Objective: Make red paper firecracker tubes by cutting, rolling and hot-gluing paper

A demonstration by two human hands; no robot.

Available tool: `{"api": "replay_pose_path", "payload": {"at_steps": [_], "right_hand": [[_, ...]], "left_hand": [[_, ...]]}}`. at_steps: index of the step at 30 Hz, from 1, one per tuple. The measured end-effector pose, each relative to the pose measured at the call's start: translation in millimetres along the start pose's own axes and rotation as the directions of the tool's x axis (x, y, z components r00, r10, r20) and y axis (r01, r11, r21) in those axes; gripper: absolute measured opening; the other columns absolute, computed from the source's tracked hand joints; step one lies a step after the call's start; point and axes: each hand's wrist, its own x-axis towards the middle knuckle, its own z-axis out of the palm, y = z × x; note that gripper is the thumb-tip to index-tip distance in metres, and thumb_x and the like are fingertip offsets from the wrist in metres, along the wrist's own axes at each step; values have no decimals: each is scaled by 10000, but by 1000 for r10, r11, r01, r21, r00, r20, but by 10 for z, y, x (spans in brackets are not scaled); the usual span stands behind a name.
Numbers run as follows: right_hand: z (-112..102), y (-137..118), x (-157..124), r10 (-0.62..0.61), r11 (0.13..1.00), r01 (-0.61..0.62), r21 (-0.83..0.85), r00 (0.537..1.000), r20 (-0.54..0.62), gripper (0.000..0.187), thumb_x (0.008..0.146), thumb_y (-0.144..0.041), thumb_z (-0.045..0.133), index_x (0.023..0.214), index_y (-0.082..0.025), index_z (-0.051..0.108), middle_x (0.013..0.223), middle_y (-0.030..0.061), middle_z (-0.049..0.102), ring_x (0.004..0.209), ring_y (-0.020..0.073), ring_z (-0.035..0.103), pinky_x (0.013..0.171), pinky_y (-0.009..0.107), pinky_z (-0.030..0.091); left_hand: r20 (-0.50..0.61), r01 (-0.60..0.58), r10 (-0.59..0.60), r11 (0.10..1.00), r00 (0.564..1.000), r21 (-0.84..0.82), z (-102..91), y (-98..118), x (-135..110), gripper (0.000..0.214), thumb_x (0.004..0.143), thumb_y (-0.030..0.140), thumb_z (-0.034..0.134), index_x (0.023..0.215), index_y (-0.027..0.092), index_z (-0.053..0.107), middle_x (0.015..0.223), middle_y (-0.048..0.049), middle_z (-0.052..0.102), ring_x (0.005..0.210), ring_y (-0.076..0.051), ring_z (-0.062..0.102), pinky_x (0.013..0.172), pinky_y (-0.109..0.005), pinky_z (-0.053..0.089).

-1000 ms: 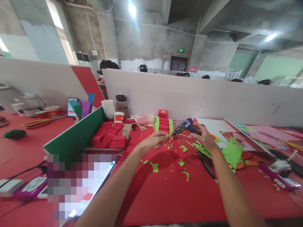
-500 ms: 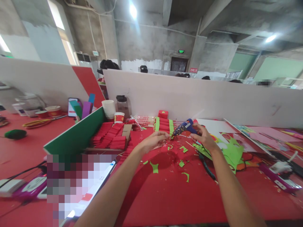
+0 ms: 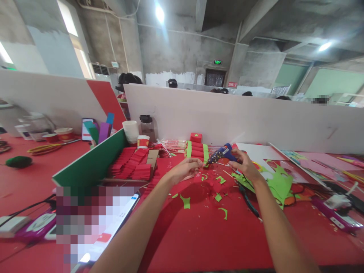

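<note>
My right hand (image 3: 241,162) is closed around a blue hot glue gun (image 3: 224,152), whose dark nozzle points down and left. Just left of the nozzle tip, my left hand (image 3: 187,167) is pinched, thumb against fingers. Whatever lies in that pinch is too small to make out. Behind the nozzle stands a bundle of red rolls (image 3: 197,150) with bright green bands, and a red box with a star (image 3: 196,137) is at its back. Green paper scraps (image 3: 185,201) lie on the red tabletop (image 3: 196,239) below my hands.
Folded red pieces (image 3: 132,161) fill a tray at left, beside a green divider (image 3: 93,157). Paper cups (image 3: 143,141) and a bottle (image 3: 147,127) stand behind. Cut green sheets (image 3: 277,182) and dark-handled pliers (image 3: 250,203) lie right. A lit phone (image 3: 113,223) is front left.
</note>
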Motion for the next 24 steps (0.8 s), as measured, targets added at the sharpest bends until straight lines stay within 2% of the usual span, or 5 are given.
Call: {"api": "replay_pose_path", "payload": {"at_steps": [6,11,17,24], "right_hand": [[-1,16,-8,2,1000,-2,6,1000,3,339,749,-350,707,1050,-223,615,1056,65,668,929,244,648,795,339,518],[3,53,-1,-1,1000,1,12,1000,4,346,748,-336,706,1060,-223,610,1062,59,661,914,241,655,816,355,514],[15,17,4,7,1000,-7,13,1000,20,331,744,-342,705,1039,-225,611,1056,61,667,904,246,658,795,353,522],[15,-18,-6,17,1000,-17,0,1000,18,344,734,-362,705,1040,-233,615,1056,61,673,924,252,654,774,342,521]], "left_hand": [[-18,-16,16,1000,1000,-13,4,1,3,169,733,286,668,799,144,604,791,-16,611,587,-58,490,557,-192,394],[-28,-35,35,999,999,30,5,-13,6,155,732,273,659,798,145,603,717,1,569,562,-59,466,494,-182,346],[-10,-27,28,998,1000,53,-13,-14,9,126,746,260,657,777,156,591,639,25,521,539,-62,455,475,-188,314],[-31,-39,40,999,999,35,-21,-11,5,136,710,258,668,770,153,604,690,17,550,569,-62,459,502,-194,326]]}}
